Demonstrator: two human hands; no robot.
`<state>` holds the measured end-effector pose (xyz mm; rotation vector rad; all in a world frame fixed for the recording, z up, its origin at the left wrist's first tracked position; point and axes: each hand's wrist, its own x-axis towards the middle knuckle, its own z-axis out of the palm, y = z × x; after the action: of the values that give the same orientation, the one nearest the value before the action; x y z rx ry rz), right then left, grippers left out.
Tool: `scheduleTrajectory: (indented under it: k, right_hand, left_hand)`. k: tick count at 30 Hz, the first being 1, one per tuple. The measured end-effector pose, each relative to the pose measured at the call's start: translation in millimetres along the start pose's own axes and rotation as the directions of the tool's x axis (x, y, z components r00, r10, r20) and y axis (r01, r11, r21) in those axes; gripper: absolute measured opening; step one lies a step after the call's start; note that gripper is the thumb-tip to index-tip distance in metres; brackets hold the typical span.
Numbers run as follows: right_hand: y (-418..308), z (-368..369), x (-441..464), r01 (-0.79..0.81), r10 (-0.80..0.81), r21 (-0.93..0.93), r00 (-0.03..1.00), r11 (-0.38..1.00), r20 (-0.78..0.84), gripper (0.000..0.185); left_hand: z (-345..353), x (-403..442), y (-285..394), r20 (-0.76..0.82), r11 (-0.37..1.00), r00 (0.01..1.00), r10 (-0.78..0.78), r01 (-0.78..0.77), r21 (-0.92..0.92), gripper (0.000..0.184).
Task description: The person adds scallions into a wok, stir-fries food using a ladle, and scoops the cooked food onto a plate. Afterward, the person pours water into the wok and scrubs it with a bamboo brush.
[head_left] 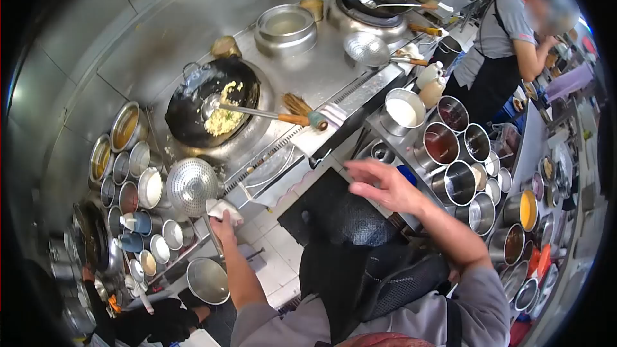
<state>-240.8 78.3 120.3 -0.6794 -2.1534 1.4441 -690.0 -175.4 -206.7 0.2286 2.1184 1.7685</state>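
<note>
My left hand [225, 228] is closed on a folded white cloth [225, 211] at the stove's front edge. Just beyond it lies a round perforated strainer [192, 187]; whether my fingers also touch its handle I cannot tell. My right hand [382, 186] hangs in the air over the floor mat, fingers apart and nothing in it. In the black wok [177, 112] on the near burner is a yellow, egg-like food [223, 122]. A ladle [257, 113] rests in this wok, its wooden handle end pointing right toward a striped cloth [326, 122].
Several metal pots of sauces and seasonings [151, 187] crowd the left. More stand on the right-hand counter, including a white-filled pot [402, 112]. A second wok [379, 3] sits farther back. One co-worker [495, 45] stands at upper right; another person [154, 321] is at lower left.
</note>
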Motion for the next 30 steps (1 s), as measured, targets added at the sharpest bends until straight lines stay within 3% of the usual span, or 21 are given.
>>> scheduleTrajectory:
  k: [2,4,5,6,9,12,30]
  right_hand:
    - [-88,12,49,0.285,-0.306,0.142,0.938,0.948,0.16,0.055]
    - [-151,29,86,0.529,-0.627,0.378,0.749,0.76,0.213,0.061]
    - [-170,38,101,0.574,-0.71,0.451,0.667,0.683,0.226,0.061]
    - [-181,45,111,0.584,-0.743,0.49,0.628,0.648,0.234,0.062]
    - [-196,63,141,0.561,-0.781,0.568,0.562,0.602,0.273,0.062]
    - [-200,76,166,0.528,-0.789,0.608,0.531,0.593,0.309,0.063]
    - [-214,108,231,0.433,-0.787,0.665,0.44,0.608,0.433,0.066]
  left_hand:
    - [7,-8,9,-0.039,1.0,0.999,0.005,-0.004,0.017,0.043]
    - [7,-11,5,-0.029,0.997,0.998,0.063,-0.062,0.035,0.043]
    - [-2,4,-21,-0.001,0.976,0.999,-0.033,0.033,0.213,0.05]
    - [-2,2,-26,0.01,0.95,1.0,0.002,-0.005,0.313,0.05]
    - [1,0,-30,-0.003,0.849,0.997,0.081,-0.067,0.524,0.051]
    - [4,-2,-33,-0.018,0.803,0.995,0.094,-0.065,0.592,0.051]
    - [17,-1,-29,-0.04,0.741,0.996,0.074,-0.029,0.671,0.055]
